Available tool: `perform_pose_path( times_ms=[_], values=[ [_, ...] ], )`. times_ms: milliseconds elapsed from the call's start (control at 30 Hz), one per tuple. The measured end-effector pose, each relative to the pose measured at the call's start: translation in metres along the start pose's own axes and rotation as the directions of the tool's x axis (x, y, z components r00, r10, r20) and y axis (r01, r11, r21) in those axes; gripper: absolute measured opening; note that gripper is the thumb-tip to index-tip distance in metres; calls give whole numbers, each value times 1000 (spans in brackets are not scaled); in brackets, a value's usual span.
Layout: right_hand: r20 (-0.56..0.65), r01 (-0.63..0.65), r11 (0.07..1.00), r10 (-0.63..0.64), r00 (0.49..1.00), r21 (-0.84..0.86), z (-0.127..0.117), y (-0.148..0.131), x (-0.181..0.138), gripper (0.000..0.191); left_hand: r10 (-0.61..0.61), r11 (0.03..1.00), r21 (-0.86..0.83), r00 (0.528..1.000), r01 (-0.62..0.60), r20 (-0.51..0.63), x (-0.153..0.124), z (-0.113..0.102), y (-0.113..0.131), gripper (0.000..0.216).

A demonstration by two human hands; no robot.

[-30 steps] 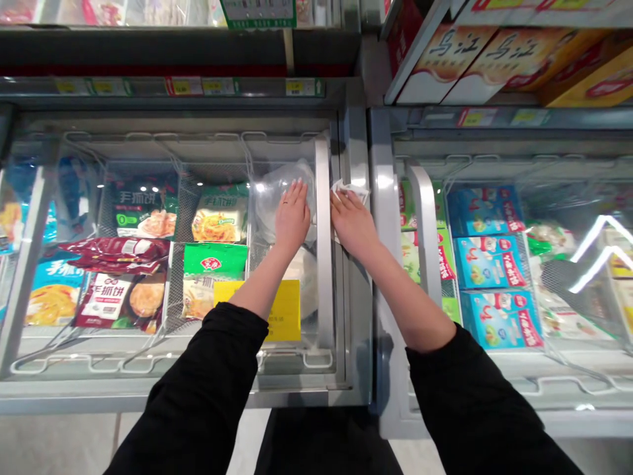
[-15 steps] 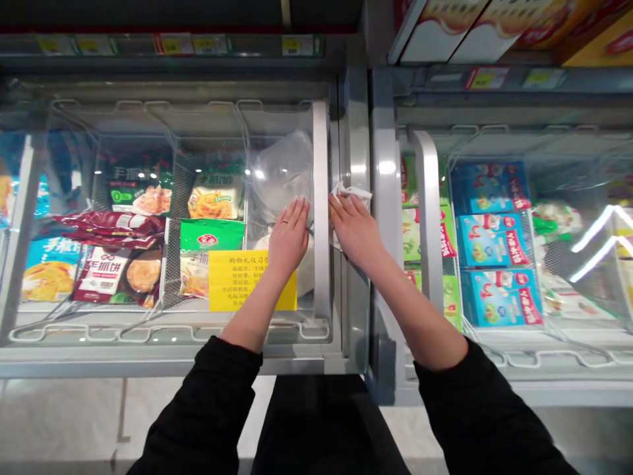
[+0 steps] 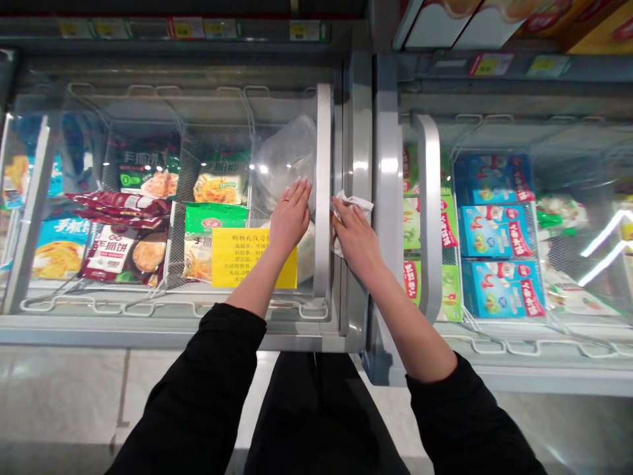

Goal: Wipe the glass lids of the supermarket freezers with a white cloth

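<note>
My left hand (image 3: 291, 214) lies flat with fingers stretched on the glass lid (image 3: 289, 109) of the left chest freezer, beside its upright silver handle bar (image 3: 323, 198). A thin ring is on one finger. My right hand (image 3: 357, 241) presses a white cloth (image 3: 357, 200) against the metal frame (image 3: 360, 142) just right of that bar. Part of the cloth sticks out past the fingertips; the rest is hidden under the palm. A yellow notice (image 3: 237, 260) on the lid is partly covered by my left forearm.
Bagged frozen food, including a maroon bag (image 3: 111, 254) and a green bag (image 3: 215, 218), lies in wire baskets under the glass. The right freezer has a curved handle (image 3: 430, 211) and blue boxes (image 3: 494, 231). Price tags (image 3: 185, 28) line the shelf edge above.
My right hand and the cloth have slid a little toward me along the frame. The left hand stays at the same spot on the glass. The whole view has shifted slightly.
</note>
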State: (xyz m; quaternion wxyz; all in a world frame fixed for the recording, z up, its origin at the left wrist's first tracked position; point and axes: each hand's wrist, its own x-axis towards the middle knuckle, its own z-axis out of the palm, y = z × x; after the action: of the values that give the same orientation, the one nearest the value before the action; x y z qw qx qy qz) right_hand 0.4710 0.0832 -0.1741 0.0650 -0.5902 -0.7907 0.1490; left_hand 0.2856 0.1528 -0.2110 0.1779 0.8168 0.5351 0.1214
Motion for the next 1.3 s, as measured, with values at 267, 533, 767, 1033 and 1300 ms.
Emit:
perform_pose_path(
  times_ms=[267, 533, 767, 1033, 1300],
  values=[
    [37, 56, 998, -56, 998, 0, 5, -6, -27, 53, -1, 1000, 16, 999, 0, 36, -40, 1, 1, 72],
    [51, 57, 998, -57, 997, 4, 14, -21, -65, 54, 15, 1000, 23, 1000, -15, 19, -57, 5, -2, 70],
    [1, -6, 1000, 6, 1000, 8, 26, -31, -78, 61, 45, 999, -21, 999, -46, -15, -53, 12, -8, 71],
    [-17, -86, 996, 86, 996, 3, 42, -59, -129, 64, 47, 999, -20, 999, -47, 8, -87, 9, 3, 64],
    [-85, -145, 981, 156, 984, 127, 59, -64, -146, 67, 41, 998, 44, 998, -43, 50, -141, 10, 14, 63]
  ],
)
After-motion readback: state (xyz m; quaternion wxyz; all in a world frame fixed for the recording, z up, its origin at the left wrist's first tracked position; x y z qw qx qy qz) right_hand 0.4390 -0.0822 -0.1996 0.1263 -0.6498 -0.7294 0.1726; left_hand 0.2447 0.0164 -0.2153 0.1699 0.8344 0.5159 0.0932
